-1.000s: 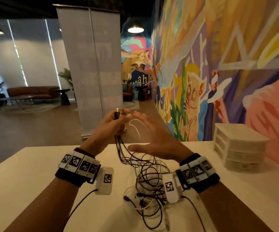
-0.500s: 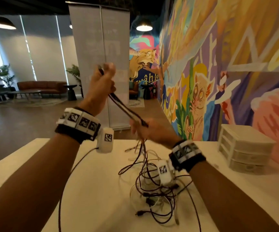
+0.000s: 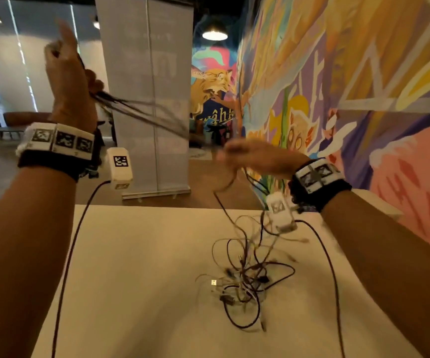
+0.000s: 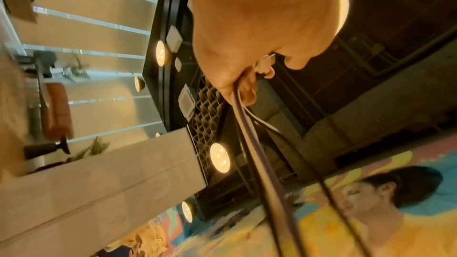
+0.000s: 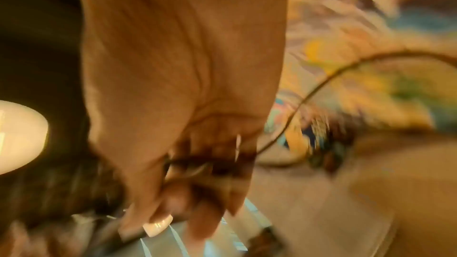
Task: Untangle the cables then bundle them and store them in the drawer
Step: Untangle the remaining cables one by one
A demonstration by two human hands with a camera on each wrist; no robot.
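My left hand (image 3: 69,81) is raised high at the left and grips a bunch of dark cables (image 3: 144,112). They stretch taut down to my right hand (image 3: 250,156), which is blurred, above the table's far edge. In the left wrist view, the left hand's fingers (image 4: 245,89) curl round several strands (image 4: 262,163). The right wrist view is smeared, but my right hand's fingers (image 5: 197,192) curl round dark strands, and one cable (image 5: 296,105) arcs away. Loose lengths hang from the right hand to a tangle of cables (image 3: 247,275) on the white table (image 3: 131,280).
A corner of the white drawer unit (image 3: 381,205) shows behind my right wrist, mostly hidden. The painted wall (image 3: 337,99) runs along the right. A grey roll-up banner (image 3: 146,99) stands beyond the table. Thin leads (image 3: 66,254) hang from both wrist cameras.
My left hand has risen higher and swung left, pulling the strands taut. My right hand closed on the cables, then moved right. The tangle has been drawn out longer on the table.
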